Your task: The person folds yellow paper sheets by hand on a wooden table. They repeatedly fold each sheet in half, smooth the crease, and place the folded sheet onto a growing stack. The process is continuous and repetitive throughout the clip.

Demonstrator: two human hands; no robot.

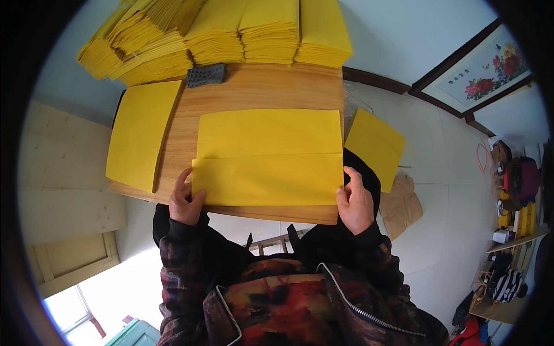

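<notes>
A yellow paper sheet [266,180] lies across the near part of the wooden table, with its front portion folded up over the back portion along the near edge. My left hand [186,200] grips its left edge, thumb on top near the corner and fingers along the side. At the opposite edge my right hand [356,200] does likewise, the thumb touching the near right corner. Left of the sheet lies a flat stack of yellow paper [141,135]. A dark grey textured cloth [206,75] rests farther back.
Tall stacks of folded yellow paper [268,37] line the table's [265,86] far side. Right of the table are another yellow sheet pile [376,147] and brown paper [400,207], low down. A framed flower picture [479,72] leans at the right wall. Shelves with bags [522,179] stand far right.
</notes>
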